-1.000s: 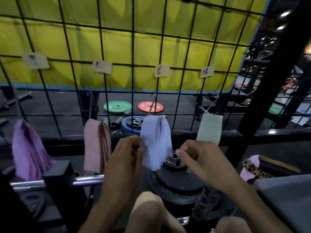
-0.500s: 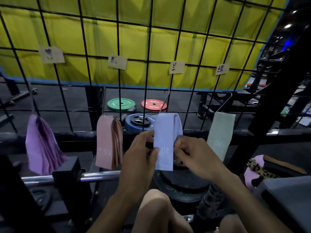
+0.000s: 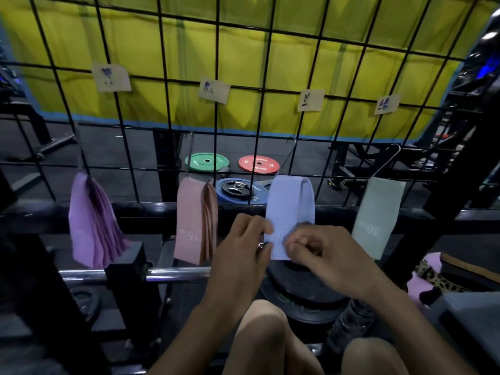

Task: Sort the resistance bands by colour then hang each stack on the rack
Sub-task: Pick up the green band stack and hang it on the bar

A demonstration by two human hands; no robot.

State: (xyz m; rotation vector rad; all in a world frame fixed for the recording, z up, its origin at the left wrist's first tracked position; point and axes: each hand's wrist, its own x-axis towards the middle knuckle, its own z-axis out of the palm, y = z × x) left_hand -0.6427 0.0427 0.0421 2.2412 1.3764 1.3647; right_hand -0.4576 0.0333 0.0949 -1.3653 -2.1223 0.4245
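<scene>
Purple stack (image 3: 92, 226): hung at rack's (image 3: 216, 77) left end.
Pink stack (image 3: 194, 223): next along.
Left hand (image 3: 240, 250): pinching blue stack's (image 3: 290, 209) lower left edge.
Right hand (image 3: 327, 255): fingers curled, gripping same stack — lower right.
Green band (image 3: 378, 215): hung toward right end.
</scene>
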